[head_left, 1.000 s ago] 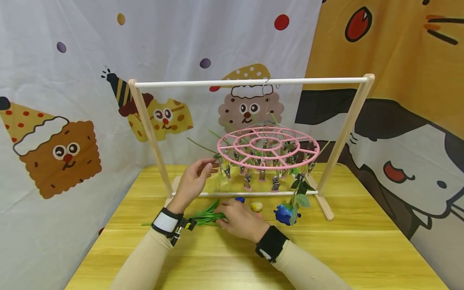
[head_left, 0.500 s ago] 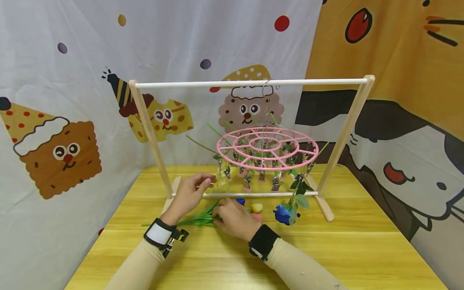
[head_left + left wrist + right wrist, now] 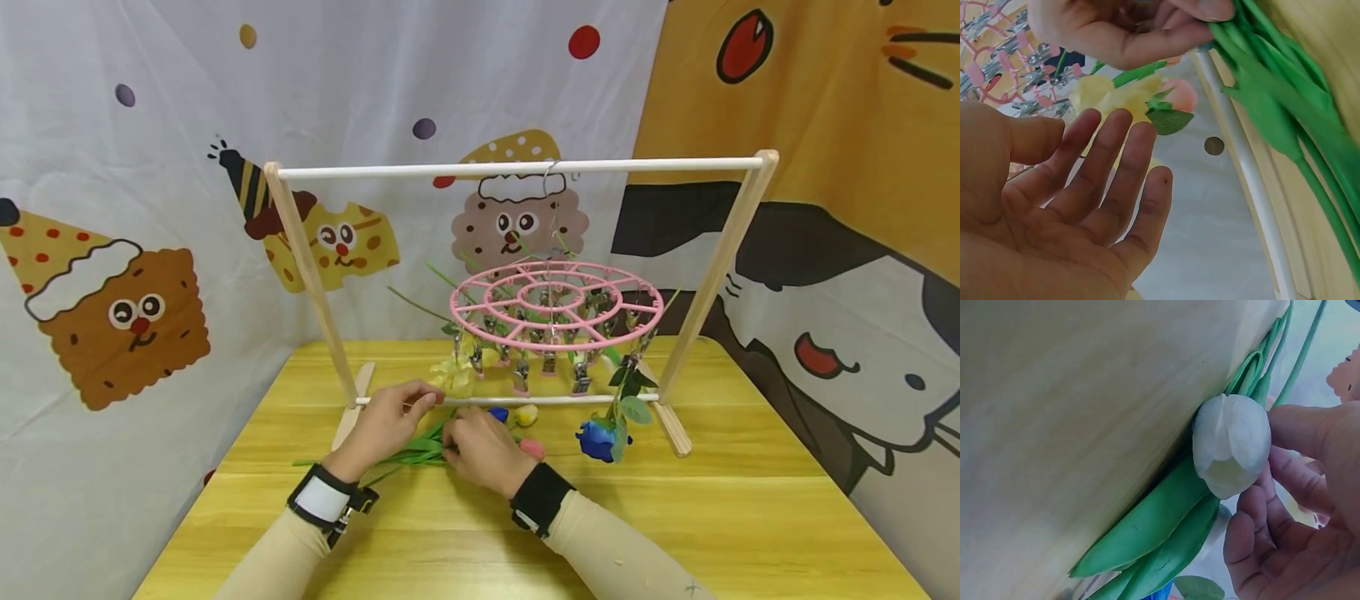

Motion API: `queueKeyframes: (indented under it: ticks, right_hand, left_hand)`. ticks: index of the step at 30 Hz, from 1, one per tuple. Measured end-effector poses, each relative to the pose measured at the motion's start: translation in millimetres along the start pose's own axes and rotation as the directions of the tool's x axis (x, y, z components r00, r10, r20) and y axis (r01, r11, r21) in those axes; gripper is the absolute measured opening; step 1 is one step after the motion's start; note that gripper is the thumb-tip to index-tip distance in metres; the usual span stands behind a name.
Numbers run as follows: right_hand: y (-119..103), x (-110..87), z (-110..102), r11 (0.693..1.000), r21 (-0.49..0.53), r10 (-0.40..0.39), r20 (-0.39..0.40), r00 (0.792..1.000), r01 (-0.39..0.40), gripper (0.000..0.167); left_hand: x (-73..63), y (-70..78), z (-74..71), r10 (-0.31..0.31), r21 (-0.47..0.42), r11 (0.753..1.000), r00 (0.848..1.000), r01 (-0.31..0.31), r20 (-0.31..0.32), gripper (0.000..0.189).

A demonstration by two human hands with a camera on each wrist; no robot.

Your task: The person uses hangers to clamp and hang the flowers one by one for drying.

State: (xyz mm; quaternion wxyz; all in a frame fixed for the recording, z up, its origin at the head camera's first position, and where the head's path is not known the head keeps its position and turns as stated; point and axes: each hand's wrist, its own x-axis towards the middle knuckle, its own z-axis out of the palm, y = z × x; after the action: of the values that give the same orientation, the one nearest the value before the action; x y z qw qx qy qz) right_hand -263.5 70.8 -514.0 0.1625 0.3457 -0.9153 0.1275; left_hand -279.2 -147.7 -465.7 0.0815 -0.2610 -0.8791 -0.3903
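In the head view my right hand (image 3: pixel 483 450) is bent over a bunch of green flower stems (image 3: pixel 416 454) on the table. The right wrist view shows its thumb and fingers pinching a white tulip (image 3: pixel 1232 447) right by the bloom. My left hand (image 3: pixel 386 425) is held up beside the bunch, fingers relaxed and holding nothing, as the left wrist view confirms. Just past its fingertips a yellow flower (image 3: pixel 453 377) hangs from the pink round clip hanger (image 3: pixel 452 305). Beside my right hand lie a blue tulip (image 3: pixel 498 412), a yellow tulip (image 3: pixel 527 415) and a pink tulip (image 3: pixel 532 448).
A rack with a white top bar (image 3: pixel 412 171) and wooden legs (image 3: pixel 311 283) carries the hanger. Several metal clips (image 3: pixel 521 377) dangle under it, some with flowers. A blue rose (image 3: pixel 600 440) hangs low at the right. Behind the table is a printed cloth (image 3: pixel 352 92).
My left hand has drawn down and slightly left, away from the hanger, uncovering more of the yellow flower. My right hand stays at the bunch, and the hanger has shifted slightly.
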Motion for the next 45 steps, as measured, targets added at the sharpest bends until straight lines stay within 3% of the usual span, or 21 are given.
queueKeyframes:
  ticks: [9,14,17,22,27,33,39,45]
  right_hand:
    - [0,-7.3,-11,0.997,0.073,0.005,-0.049,0.999,-0.001,0.01]
    - [1,-15.3,-26,0.994,0.11,0.008,-0.097,0.995,0.002,0.005]
    - [3,-21.6,-34,0.991,0.131,0.018,-0.124,0.992,-0.001,0.011]
    - [4,-29.3,-42,0.99,0.143,0.021,-0.226,0.974,0.011,0.019]
    - [1,-33.0,-53,0.988,0.149,0.008,-0.331,0.944,0.043,0.022]
    - [-6,-34.5,-66,0.99,0.119,-0.017,-0.409,0.912,0.071,0.024]
    - [-17,-39.4,-84,0.995,0.081,-0.006,-0.46,0.888,0.049,0.027]
    - [-30,-47.9,-107,0.997,0.074,0.01,-0.487,0.873,0.03,0.032]
  left_hand:
    - [-10.5,0.3,-6.6,0.01,0.03,1.0,0.999,-0.011,0.036,0.021]
    - [-15.1,4.5,-16.2,0.018,0.053,0.998,0.999,-0.02,0.035,0.02]
    - [-17.8,7.0,-24.0,0.011,0.05,0.999,1.0,-0.012,0.03,0.022]
    - [-24.3,15.2,-36.2,0.029,-0.086,0.996,0.999,-0.031,-0.022,0.02]
    - [-27.0,27.4,-39.7,0.089,-0.251,0.961,0.988,-0.118,-0.125,0.017]
    - [-24.8,42.2,-37.1,0.158,-0.361,0.901,0.957,-0.241,-0.245,0.018]
    - [-18.9,62.3,-37.2,0.239,-0.302,0.885,0.903,-0.354,-0.357,0.024]
    - [-8.3,84.1,-38.7,0.341,-0.223,0.865,0.852,-0.45,-0.396,0.026]
